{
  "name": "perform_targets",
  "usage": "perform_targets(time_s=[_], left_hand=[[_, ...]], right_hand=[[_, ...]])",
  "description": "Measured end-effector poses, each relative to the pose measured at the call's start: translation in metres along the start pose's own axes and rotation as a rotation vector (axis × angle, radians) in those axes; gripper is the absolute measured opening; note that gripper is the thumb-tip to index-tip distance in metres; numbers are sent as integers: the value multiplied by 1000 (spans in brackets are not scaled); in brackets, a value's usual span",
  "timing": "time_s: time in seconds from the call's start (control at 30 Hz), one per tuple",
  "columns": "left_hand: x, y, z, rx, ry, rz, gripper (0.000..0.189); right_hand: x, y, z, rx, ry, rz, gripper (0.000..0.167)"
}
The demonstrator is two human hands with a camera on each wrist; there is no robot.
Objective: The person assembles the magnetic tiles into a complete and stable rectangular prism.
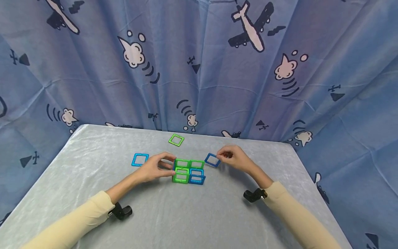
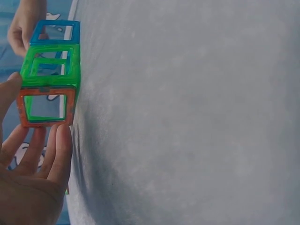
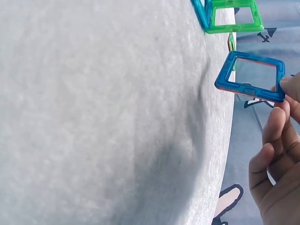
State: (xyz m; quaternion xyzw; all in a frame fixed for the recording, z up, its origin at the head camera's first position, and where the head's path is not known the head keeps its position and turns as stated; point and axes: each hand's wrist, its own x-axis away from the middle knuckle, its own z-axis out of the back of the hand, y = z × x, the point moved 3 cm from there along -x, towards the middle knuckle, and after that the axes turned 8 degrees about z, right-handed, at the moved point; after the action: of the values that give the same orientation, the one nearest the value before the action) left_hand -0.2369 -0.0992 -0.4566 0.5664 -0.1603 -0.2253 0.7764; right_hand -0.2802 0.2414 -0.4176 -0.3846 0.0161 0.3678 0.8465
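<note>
A small box-like structure of square magnetic tiles [image 1: 181, 178] stands on the table, green with blue at its right front. Its left end, an orange tile [image 2: 47, 123] in the left wrist view, is held by my left hand [image 1: 155, 167], thumb on one side and fingers on the other. My right hand [image 1: 234, 157] pinches a single blue square magnetic tile [image 3: 251, 89] at one corner, between thumb and fingers. That blue tile is tilted and held close to the right end of the structure; its corner nearly meets the green top in the head view.
A light blue square tile [image 1: 133, 160] lies left of the structure, partly behind my left hand. Farther back lies a green square tile [image 1: 170, 141]. The pale cloth-covered table [image 1: 186, 221] ends at a blue patterned curtain [image 1: 199, 76].
</note>
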Motion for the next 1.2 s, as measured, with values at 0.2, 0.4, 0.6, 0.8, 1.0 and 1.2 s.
perform_targets(time_s=[0.2, 0.4, 0.6, 0.8, 1.0, 1.2], left_hand=[[-1, 0, 0, -1, -3, 3, 51], [-1, -1, 0, -2, -4, 5, 51], [-1, -2, 0, 2, -5, 5, 52], [-1, -2, 0, 8, -5, 7, 52], [-1, 0, 0, 10, -8, 1, 51], [0, 0, 0, 5, -7, 0, 51]], right_hand=[[5, -4, -2, -10, 9, -29, 8], [12, -8, -6, 17, 43, -49, 7], [16, -15, -10, 27, 83, -88, 4], [20, -24, -13, 17, 84, -144, 4], [24, -29, -14, 17, 90, -143, 5], [29, -32, -16, 16, 91, -133, 4]])
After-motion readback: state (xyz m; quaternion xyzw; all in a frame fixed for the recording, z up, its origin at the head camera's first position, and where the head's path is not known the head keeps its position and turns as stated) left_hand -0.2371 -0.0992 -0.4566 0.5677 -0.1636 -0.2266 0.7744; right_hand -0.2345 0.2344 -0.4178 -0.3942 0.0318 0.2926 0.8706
